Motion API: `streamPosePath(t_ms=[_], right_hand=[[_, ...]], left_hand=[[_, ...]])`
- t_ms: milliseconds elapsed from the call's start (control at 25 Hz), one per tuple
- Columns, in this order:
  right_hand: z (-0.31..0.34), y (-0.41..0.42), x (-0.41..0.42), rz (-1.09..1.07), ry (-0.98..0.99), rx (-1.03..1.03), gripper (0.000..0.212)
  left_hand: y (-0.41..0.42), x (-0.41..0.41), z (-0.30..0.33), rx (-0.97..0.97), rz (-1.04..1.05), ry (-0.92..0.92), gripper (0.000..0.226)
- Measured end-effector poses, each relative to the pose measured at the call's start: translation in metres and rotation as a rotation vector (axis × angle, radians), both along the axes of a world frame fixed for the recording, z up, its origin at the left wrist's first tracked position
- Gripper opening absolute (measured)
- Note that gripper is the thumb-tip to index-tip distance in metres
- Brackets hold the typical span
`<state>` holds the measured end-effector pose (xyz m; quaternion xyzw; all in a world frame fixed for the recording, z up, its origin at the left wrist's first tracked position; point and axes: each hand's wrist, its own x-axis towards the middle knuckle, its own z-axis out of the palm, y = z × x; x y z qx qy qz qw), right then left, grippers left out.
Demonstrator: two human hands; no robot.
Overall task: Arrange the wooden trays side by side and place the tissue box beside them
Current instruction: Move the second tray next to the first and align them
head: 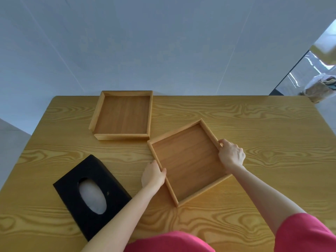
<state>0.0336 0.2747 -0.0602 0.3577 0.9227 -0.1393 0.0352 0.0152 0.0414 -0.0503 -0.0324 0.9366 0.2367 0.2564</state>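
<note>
Two square wooden trays lie on the wooden table point(254, 124). The far tray point(123, 115) sits straight near the table's back edge. The near tray point(189, 160) is turned at an angle, its top-left corner almost touching the far tray's front-right corner. My left hand point(153, 174) grips the near tray's left rim. My right hand point(231, 154) grips its right rim. A black tissue box point(72, 190) with a white tissue in its oval slot lies at an angle on the front left of the table, apart from both trays.
A white wall rises behind the table. At the far right, beyond the table's corner, a bag point(320, 88) sits on the floor by a dark-framed glass panel point(300, 70). Bare tabletop spreads to the right of the trays.
</note>
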Motion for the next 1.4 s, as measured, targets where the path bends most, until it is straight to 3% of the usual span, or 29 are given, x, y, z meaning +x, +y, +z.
streamPosePath(t_ms=[240,360,480,640,920,1160,1400], right_hand=[[0.002,0.002,0.027,0.009,0.086,-0.086,0.036],[-0.001,-0.007,0.054,0.320,0.174,-0.073,0.054],[-0.005,-0.023,0.083,0.670,0.101,-0.060,0.066],[-0.013,-0.030,0.099,0.750,-0.049,-0.054,0.059],[-0.003,-0.042,0.094,0.734,0.159,0.047,0.022],[0.001,-0.050,0.050,0.682,0.229,-0.006,0.020],[-0.002,-0.046,0.001,0.656,0.175,-0.101,0.026]], left_hand=[[-0.001,-0.024,-0.006,0.004,-0.111,0.085,0.051],[-0.005,-0.010,-0.011,-0.023,-0.256,0.245,0.068],[-0.004,0.019,-0.014,-0.055,-0.592,0.326,0.078],[0.001,0.041,-0.020,-0.148,-0.827,0.261,0.074],[0.002,0.037,-0.014,-0.072,-0.817,0.294,0.037],[0.002,-0.001,-0.007,0.024,-0.640,0.419,0.037],[0.008,-0.048,-0.002,-0.012,-0.627,0.441,0.036]])
